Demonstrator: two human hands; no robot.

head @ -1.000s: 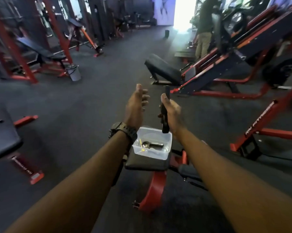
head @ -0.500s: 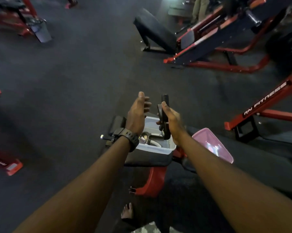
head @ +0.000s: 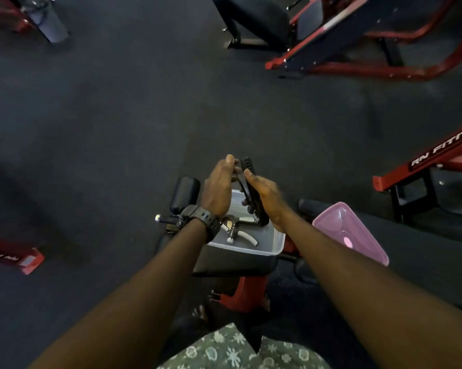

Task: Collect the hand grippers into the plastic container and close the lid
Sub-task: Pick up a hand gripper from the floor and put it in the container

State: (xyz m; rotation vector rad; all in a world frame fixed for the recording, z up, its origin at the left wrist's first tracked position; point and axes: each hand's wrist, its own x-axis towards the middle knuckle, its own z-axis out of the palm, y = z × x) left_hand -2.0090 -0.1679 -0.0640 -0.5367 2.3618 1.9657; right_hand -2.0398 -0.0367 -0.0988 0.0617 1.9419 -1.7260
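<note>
Placing step in hand. Right hand (head: 267, 198) closed in a grip on black hand gripper (head: 251, 191), held above plastic container (head: 271, 242) at frame centre; left hand (head: 219, 186) touching its handle. Second gripper (head: 231, 227) already inside. Next: lower, release, then fetch pink lid (head: 357, 235) at right.

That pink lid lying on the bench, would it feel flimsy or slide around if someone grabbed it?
The pink lid looks thin and translucent, so it is probably light and slightly bendy. Its glossy surface suggests it could slip in the fingers. It lies tilted on the black bench pad, so a nudge might slide it off.
</note>
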